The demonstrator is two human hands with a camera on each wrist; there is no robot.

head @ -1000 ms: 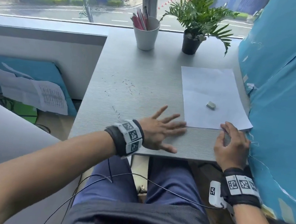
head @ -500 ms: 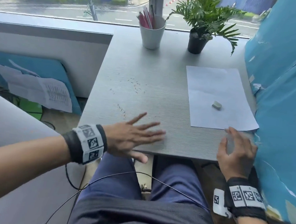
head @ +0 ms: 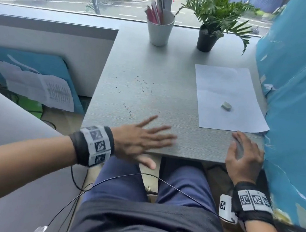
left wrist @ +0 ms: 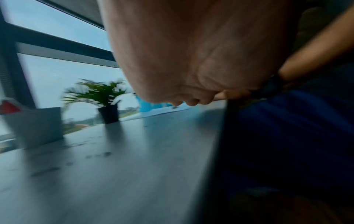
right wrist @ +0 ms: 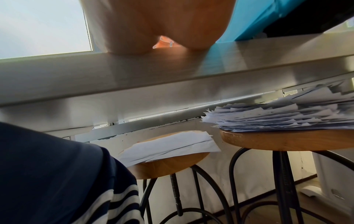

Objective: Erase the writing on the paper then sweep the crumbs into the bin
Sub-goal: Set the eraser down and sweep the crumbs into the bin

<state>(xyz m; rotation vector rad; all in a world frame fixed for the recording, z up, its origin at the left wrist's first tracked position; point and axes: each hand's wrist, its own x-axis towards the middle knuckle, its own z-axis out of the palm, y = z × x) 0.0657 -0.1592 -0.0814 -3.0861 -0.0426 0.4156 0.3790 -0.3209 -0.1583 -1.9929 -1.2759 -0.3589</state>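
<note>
Left hand slid leftward, fingers spread; one eraser on one paper.

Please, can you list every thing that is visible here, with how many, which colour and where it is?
desk: one, grey, under the window
paper: one, white, right side of desk
eraser: one, grey-white, on the paper
crumbs: many, dark, scattered left of the paper
cup: one, white, back of desk, holds pens
plant: one, green in black pot, right of cup
stools: two, wooden, under desk, carry papers
left hand: flat, fingers spread, at near edge
right hand: at near edge, below the paper
</note>
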